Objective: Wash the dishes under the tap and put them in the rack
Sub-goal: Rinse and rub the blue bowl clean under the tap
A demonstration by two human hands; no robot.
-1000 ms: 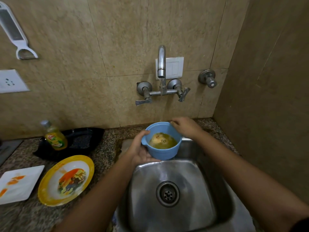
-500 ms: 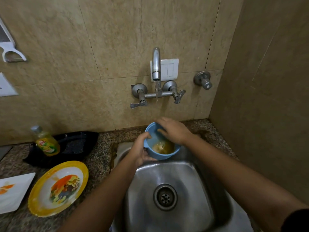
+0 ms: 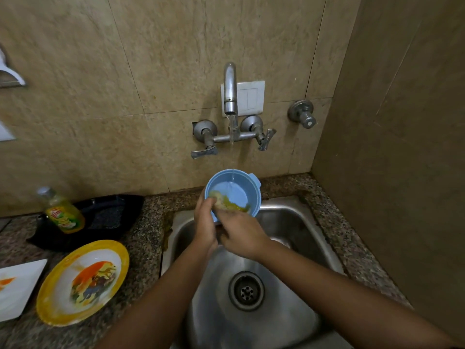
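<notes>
A: Head view, centre frame: blue bowl point(image 3: 232, 191) tilted toward camera under tap point(image 3: 230, 89), thin stream hitting inside, above steel sink point(image 3: 297, 222).
B: Hands?
A: Left hand point(image 3: 205, 226) gripping bowl's left rim, fingers wrapped. Right hand point(image 3: 240, 234) curled at lower rim, fingertips into yellowish residue.
B: Rest?
A: Lower left: yellow plate point(image 3: 83, 282), white square plate point(image 3: 18, 285). Soap bottle point(image 3: 61, 212) against black tray point(image 3: 105, 215), left of sink.
</notes>
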